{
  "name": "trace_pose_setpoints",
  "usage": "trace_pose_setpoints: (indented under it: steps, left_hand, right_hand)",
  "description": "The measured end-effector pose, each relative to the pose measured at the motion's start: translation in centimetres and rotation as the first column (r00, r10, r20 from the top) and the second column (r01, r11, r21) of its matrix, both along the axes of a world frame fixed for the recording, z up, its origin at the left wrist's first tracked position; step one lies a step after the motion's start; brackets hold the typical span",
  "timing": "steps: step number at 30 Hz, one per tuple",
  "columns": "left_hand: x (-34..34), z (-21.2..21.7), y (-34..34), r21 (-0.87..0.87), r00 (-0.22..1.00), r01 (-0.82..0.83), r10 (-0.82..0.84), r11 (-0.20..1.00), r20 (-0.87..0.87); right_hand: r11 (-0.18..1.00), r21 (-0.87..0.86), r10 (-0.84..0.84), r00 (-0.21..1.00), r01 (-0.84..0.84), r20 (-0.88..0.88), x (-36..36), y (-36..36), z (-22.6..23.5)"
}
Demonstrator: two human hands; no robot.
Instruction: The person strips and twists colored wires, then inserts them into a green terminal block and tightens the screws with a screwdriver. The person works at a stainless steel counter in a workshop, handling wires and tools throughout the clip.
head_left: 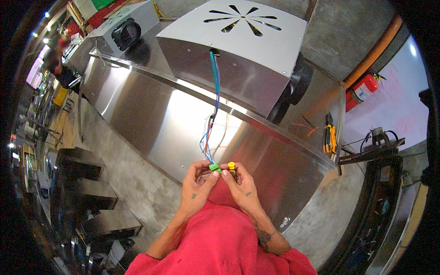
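My left hand (197, 184) pinches a small green terminal connector (214, 167) between thumb and fingers. Blue, red and dark wires (209, 137) run up from it, through a teal sleeve (214, 72), into a hole in the front of a metal box (224, 68). My right hand (241, 185) is closed beside it, its thumb and fingertips at the connector's right side. A slim tool with a yellow end (231, 165) stands up among the right fingers; its tip is hidden.
The box has a white slotted top and sits on a shiny metal cabinet (137, 98). Orange-handled pliers (329, 135) and red wire scraps (311, 128) lie at the right. A second box (126, 27) stands far left. A fire extinguisher (364, 91) hangs by a whiteboard; another person (59, 64) is far left.
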State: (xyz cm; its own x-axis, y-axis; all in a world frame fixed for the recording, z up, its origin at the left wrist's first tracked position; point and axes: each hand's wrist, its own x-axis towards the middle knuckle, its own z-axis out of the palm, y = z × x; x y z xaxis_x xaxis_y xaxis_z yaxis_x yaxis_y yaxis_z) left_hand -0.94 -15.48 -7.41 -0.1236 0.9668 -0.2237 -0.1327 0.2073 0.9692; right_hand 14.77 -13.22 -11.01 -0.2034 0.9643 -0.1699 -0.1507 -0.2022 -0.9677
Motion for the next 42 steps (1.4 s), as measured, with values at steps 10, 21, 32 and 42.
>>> trace_pose_setpoints:
  steps: [10, 21, 32, 42]
  left_hand:
    - [-2.0, 0.2, -1.1, 0.015, 0.991, -0.135, 0.134, 0.991, 0.024]
    - [-3.6, -0.5, -1.0, 0.073, 0.953, -0.302, 0.303, 0.951, -0.002]
    - [-3.7, 0.0, -0.9, 0.067, 0.953, -0.300, 0.302, 0.952, -0.015]
    - [-3.5, -0.1, -1.0, 0.072, 0.967, -0.252, 0.254, 0.965, -0.024]
  right_hand:
    - [0.996, 0.083, 0.021, 0.975, -0.041, 0.222, -2.3, 6.2, -2.3]
    - [0.990, 0.126, 0.018, 0.960, -0.055, 0.280, -5.3, 8.5, -4.6]
    - [0.985, 0.154, 0.059, 0.985, -0.084, 0.162, -7.6, 10.2, -5.8]
    - [0.993, 0.111, 0.031, 0.989, -0.048, 0.145, -8.2, 12.2, -4.8]
